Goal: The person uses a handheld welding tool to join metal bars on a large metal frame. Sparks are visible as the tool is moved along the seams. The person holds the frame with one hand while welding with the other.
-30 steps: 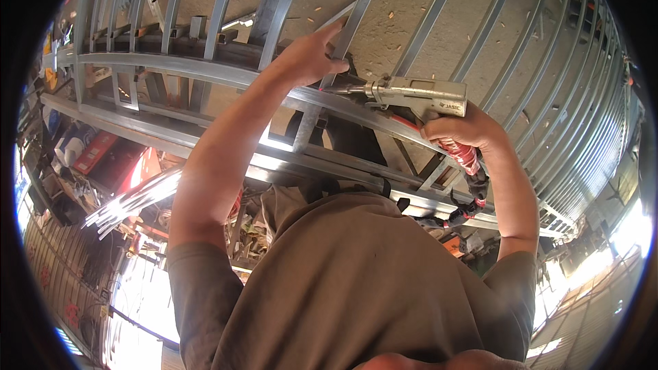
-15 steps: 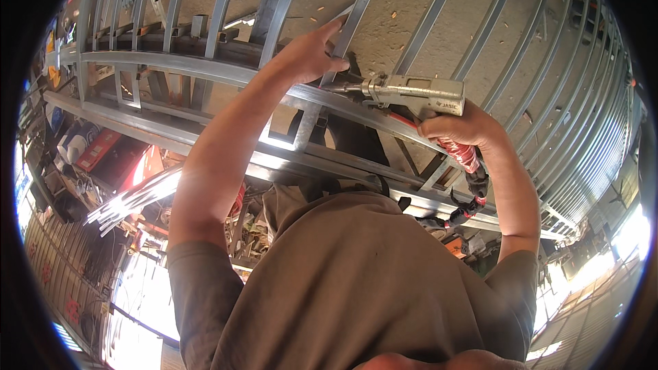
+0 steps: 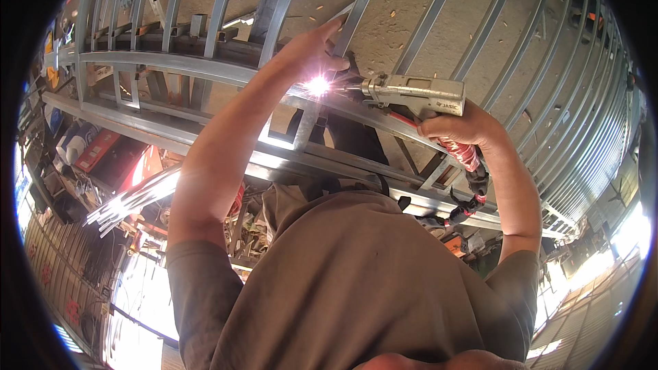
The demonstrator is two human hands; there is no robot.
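Observation:
My right hand [image 3: 462,125] is wrapped round the handle of a pale welding gun [image 3: 418,94], which points left. A bright white-violet arc with sparks burns at its nozzle, on the long metal rail [image 3: 192,63] of a frame. My left hand [image 3: 317,55] grips a square metal bar [image 3: 361,7] just above that rail, close to the arc. The bar's lower end is lost behind the hand and the glare. Below my right hand hangs the gun's cable [image 3: 460,153], wrapped in red and black.
Several parallel metal bars [image 3: 430,17] run across the frame at left and right. A lower rail [image 3: 154,138] crosses in front of my body. At the left are a red machine [image 3: 101,149] and a bundle of shiny rods [image 3: 137,195]. Small litter dots the concrete floor [image 3: 404,0].
A bright arc with sparks has lit at the gun's tip, where only the nozzle touching or nearing the rail was seen before. Both hands have stayed in nearly the same place.

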